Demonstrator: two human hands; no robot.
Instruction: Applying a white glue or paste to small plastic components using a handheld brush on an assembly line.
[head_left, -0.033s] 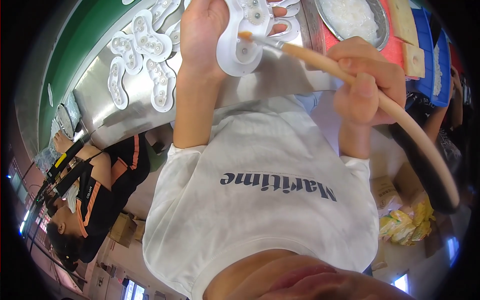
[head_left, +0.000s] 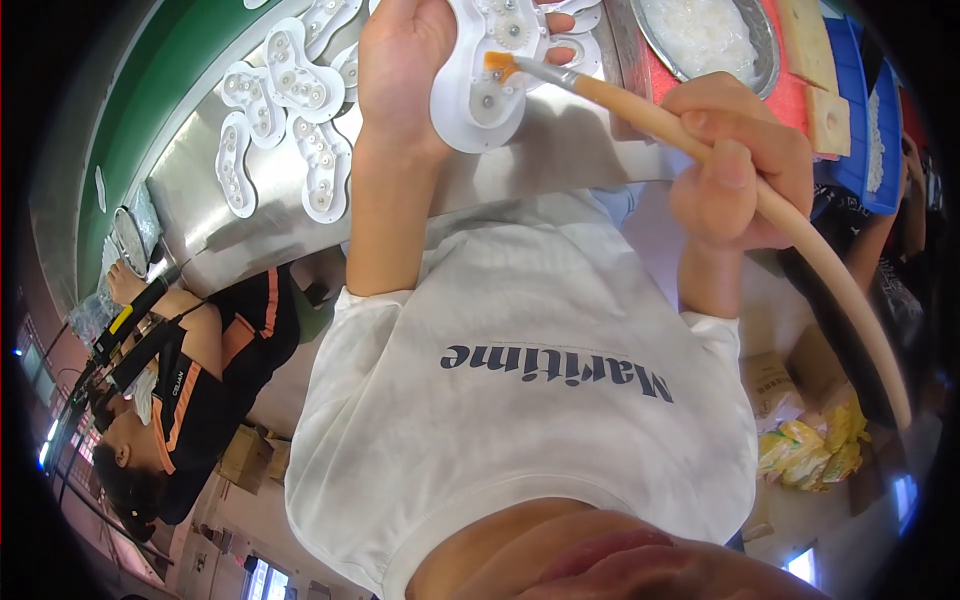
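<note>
My left hand [head_left: 402,85] is closed round a white plastic housing [head_left: 450,118] with rounded lobes; clear gears and small metal pins sit in its recess. The far end of the housing is cut off by the upper edge. In the fist of my right hand [head_left: 745,165] is a brush [head_left: 640,112] with a long pale wooden handle. Its orange bristles are over the recess, close to a gear; whether they touch it I cannot tell. Several similar white housings [head_left: 300,78] with gears lie in a loose group to the left on the metal tabletop [head_left: 400,215].
A metal bowl [head_left: 768,70] of whitish, jelly-like stuff stands on a red mat [head_left: 785,118] at the right. Beyond are cream blocks [head_left: 828,122] and a blue tray [head_left: 852,180]. A green surface [head_left: 150,85] borders the table. People sit at both sides.
The brush tip has shifted slightly and its bristles show more fully above the recess. My right hand has moved very little; the housing has barely moved.
</note>
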